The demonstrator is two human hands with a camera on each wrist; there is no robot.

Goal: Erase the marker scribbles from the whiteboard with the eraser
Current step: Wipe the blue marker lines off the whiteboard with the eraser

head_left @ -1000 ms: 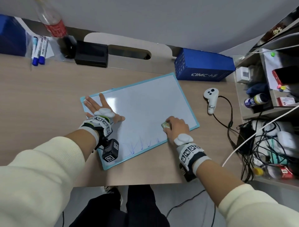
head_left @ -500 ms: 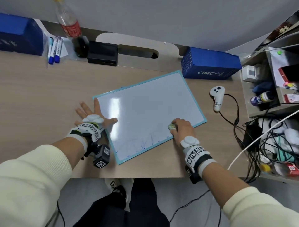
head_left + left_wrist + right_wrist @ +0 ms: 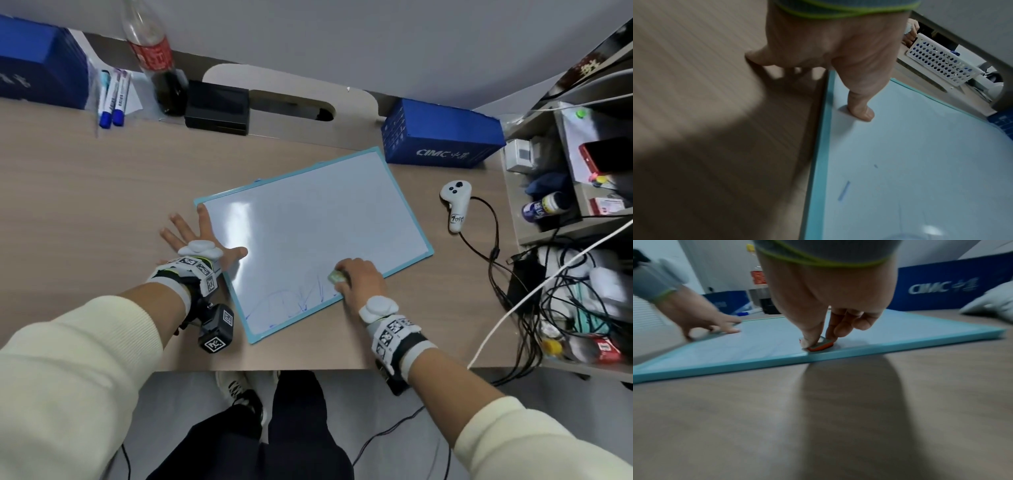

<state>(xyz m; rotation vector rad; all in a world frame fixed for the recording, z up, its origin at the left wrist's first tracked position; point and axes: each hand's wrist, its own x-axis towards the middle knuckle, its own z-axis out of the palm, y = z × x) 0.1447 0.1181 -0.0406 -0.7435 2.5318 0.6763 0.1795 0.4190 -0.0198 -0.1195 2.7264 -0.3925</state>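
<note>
A teal-framed whiteboard [image 3: 308, 219] lies tilted on the wooden desk. Blue marker scribbles [image 3: 291, 301] run along its near edge; a short blue stroke [image 3: 843, 190] shows in the left wrist view. My right hand [image 3: 359, 277] pinches a small eraser [image 3: 337, 275] with an orange base [image 3: 821, 345] and presses it on the board's near edge, just right of the scribbles. My left hand [image 3: 202, 240] lies flat with spread fingers across the board's left edge, its thumb [image 3: 861, 112] on the white surface and the other fingers on the desk.
Two blue markers [image 3: 113, 99], a cola bottle [image 3: 154, 51] and a black box [image 3: 217, 108] stand at the desk's back. A blue carton [image 3: 442, 137] sits behind the board's far corner. A white controller [image 3: 455, 205] with cable lies right, beside cluttered shelves [image 3: 565, 205].
The eraser and my right hand have slid a little left along the near edge toward the scribbles. My left hand has shifted from on the board to straddling its left edge.
</note>
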